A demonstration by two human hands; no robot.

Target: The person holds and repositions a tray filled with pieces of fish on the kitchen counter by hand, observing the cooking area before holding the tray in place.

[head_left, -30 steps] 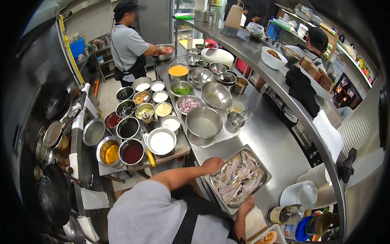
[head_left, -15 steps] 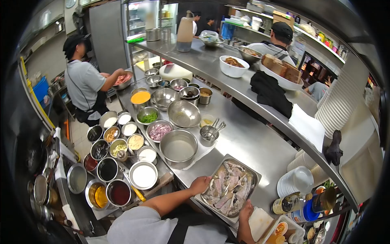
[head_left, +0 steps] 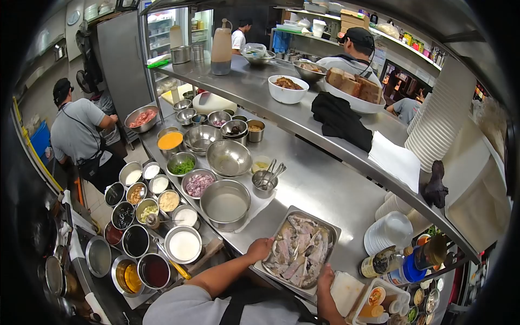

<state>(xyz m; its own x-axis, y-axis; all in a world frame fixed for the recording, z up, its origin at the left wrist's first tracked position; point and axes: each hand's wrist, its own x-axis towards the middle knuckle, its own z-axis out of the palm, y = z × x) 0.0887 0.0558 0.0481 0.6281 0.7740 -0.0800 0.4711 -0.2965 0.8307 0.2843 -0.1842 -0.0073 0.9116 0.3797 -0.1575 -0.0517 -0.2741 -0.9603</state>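
A rectangular metal tray (head_left: 337, 232) full of pale, wet raw fish pieces (head_left: 299, 250) is at the front of the steel counter. My left hand (head_left: 260, 250) is closed on its left edge. On the right edge, my right hand (head_left: 325, 278) grips the rim, its fingers partly hidden. The tray's near end sits close to my apron; whether it rests on the counter I cannot tell. Beyond the left hand is a large pot of cloudy liquid (head_left: 225, 205). A white cutting board (head_left: 346, 292) lies beside my right hand.
Pots of sauces and ingredients, such as a dark red liquid (head_left: 156, 271), crowd the left. A steel shelf (head_left: 244, 92) crosses above the counter. Jars (head_left: 377, 263) and stacked plastic bowls (head_left: 391, 234) stand right. A co-worker (head_left: 81, 127) is at far left, another person (head_left: 357, 51) behind the shelf.
The co-worker at left has turned away from the counter, and the bowl of raw meat now sits on the counter's corner. The view has shifted slightly; both hands stay on the tray.
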